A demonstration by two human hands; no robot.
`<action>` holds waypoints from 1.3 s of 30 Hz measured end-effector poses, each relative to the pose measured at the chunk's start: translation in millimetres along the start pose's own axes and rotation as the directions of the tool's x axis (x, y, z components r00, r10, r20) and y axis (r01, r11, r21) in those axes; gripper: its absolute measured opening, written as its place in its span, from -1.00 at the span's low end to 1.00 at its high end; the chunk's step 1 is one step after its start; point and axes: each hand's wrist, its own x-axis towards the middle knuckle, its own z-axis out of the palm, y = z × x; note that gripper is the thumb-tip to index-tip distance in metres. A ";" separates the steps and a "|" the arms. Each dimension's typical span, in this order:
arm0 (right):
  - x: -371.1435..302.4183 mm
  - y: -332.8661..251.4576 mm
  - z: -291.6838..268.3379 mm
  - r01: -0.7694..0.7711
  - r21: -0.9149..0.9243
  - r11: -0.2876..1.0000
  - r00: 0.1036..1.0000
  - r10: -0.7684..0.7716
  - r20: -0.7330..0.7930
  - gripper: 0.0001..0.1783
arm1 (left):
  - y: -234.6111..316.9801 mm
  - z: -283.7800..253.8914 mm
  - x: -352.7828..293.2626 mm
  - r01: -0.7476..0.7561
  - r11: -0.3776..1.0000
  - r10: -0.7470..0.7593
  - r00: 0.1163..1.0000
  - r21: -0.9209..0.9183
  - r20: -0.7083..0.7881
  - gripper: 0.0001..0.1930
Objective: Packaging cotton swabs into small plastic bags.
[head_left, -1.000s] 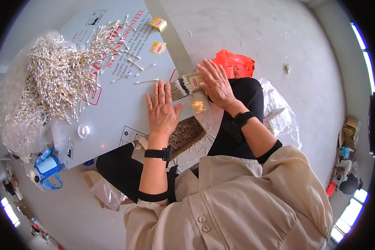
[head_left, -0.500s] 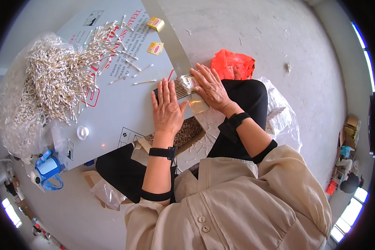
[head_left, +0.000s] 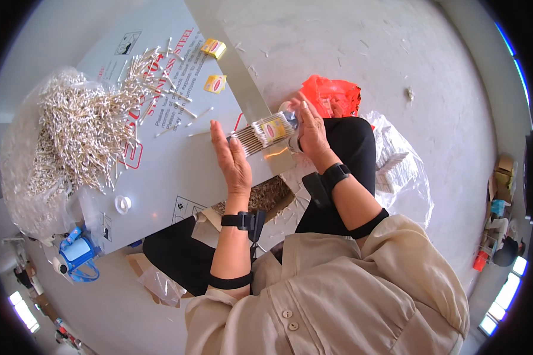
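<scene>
A clear pack of cotton swabs [head_left: 251,139] with a yellow label card [head_left: 273,129] sits at the near right edge of the grey table [head_left: 160,171]. My left hand [head_left: 233,161] is upright against its left end, fingers straight, thumb touching the swabs. At its other end is my right hand [head_left: 314,129], fingers stretched out and palm turned inward. Neither hand wraps round the pack. Whether the pack rests on the table or hangs slightly above it, I cannot tell.
Left on the table, loose cotton swabs [head_left: 80,118] spill from a large clear bag. Yellow card stacks [head_left: 214,48] lie near the far edge. A white cap [head_left: 122,205] and blue bottle [head_left: 77,251] stand nearer. Below are a cardboard box [head_left: 273,203] and red bag [head_left: 331,96].
Both hands have gone from lying flat over the pack to standing at its two ends. The pack's yellow label now shows.
</scene>
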 end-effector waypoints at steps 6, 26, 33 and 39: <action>-1.5 11.4 11.7 0.002 -0.071 0.997 0.994 0.006 0.106 -0.63 | 6.0 22.4 7.0 0.063 0.984 -0.077 0.994 -0.169 -0.077 -0.41; -7.6 12.5 17.8 -0.003 -0.070 0.998 0.997 0.009 0.078 -0.65 | 27.4 68.7 5.9 0.089 0.950 -0.123 0.988 -0.299 -0.096 -0.42; -5.5 11.4 12.3 0.038 -0.072 0.997 0.996 -0.032 0.085 -0.62 | 10.5 33.3 10.1 0.040 0.976 -0.084 0.976 -0.214 -0.200 -0.52; -0.6 4.1 13.6 -0.019 0.095 0.995 1.000 0.019 -0.005 -0.60 | -25.7 -62.0 38.6 -0.056 0.829 0.136 0.985 0.556 -0.104 -0.64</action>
